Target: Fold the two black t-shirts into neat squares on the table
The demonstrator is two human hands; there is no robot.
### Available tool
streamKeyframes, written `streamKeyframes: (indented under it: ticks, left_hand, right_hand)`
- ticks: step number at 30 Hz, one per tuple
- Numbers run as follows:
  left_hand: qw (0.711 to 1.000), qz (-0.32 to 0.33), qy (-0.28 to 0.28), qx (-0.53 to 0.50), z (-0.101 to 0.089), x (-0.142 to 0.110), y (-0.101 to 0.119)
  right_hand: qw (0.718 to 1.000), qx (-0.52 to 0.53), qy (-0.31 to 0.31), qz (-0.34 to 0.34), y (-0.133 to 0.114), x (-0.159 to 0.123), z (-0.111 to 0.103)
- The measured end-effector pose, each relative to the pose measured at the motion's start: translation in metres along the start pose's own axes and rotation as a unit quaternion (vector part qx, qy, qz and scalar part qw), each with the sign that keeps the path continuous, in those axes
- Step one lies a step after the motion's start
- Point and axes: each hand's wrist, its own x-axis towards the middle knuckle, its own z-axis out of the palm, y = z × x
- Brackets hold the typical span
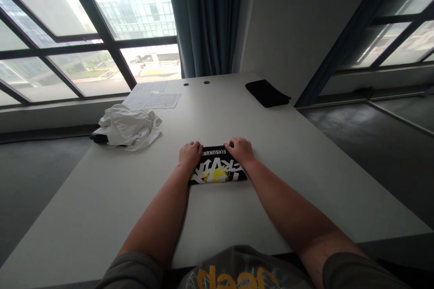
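A folded black T-shirt [217, 168] with white lettering and a yellow print lies on the white table in front of me, its text upside down to my view. My left hand [191, 152] grips its far left corner, fingers curled over the edge. At the far right corner, my right hand [240, 150] holds the cloth in the same way, the thumb pointing inward. The fingertips of both hands are partly hidden behind the cloth and knuckles.
On the white table [217, 122], a crumpled heap of white cloth [129, 127] lies at the left edge with something black under it. Papers [162, 100] lie behind it. A folded black cloth [267, 93] rests at the far right, near the wall.
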Motion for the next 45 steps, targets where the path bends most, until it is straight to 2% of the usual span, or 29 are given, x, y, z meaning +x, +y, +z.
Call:
streamKeyframes:
  ticks: [3,8,16,22,26,33,40,43,45]
  left_hand:
    - [1.000,-0.029,-0.006,0.009,-0.003,0.001,-0.016]
    - [0.999,-0.042,-0.016,0.004,-0.004,0.002,-0.030]
    - [0.997,-0.053,0.019,-0.047,-0.004,0.001,-0.031]
    - [0.997,0.006,-0.013,-0.072,-0.004,0.002,-0.030]
    - [0.998,0.003,-0.019,-0.064,-0.005,0.000,-0.028]
    - [0.998,-0.007,0.004,-0.057,-0.006,-0.004,-0.022]
    - [0.994,-0.028,0.011,-0.105,-0.003,0.000,-0.039]
    - [0.990,-0.020,0.036,-0.134,-0.005,-0.001,-0.042]
    - [0.988,-0.015,0.061,-0.139,-0.010,-0.006,-0.035]
  right_hand:
    - [0.999,-0.033,0.004,0.017,0.009,0.000,-0.001]
    - [1.000,-0.026,-0.007,-0.007,0.014,-0.003,-0.003]
    - [1.000,-0.014,-0.006,-0.004,0.011,-0.003,-0.002]
    - [1.000,-0.008,-0.021,0.003,0.013,-0.002,0.002]
    - [1.000,-0.016,-0.011,-0.005,0.013,-0.003,0.001]
    - [1.000,-0.014,0.001,0.006,0.016,-0.002,0.001]
    - [1.000,0.015,0.013,0.020,0.024,-0.002,0.002]
    - [0.999,0.035,0.026,0.008,0.024,-0.002,0.001]
    - [0.998,0.047,0.044,-0.008,0.023,-0.003,0.000]
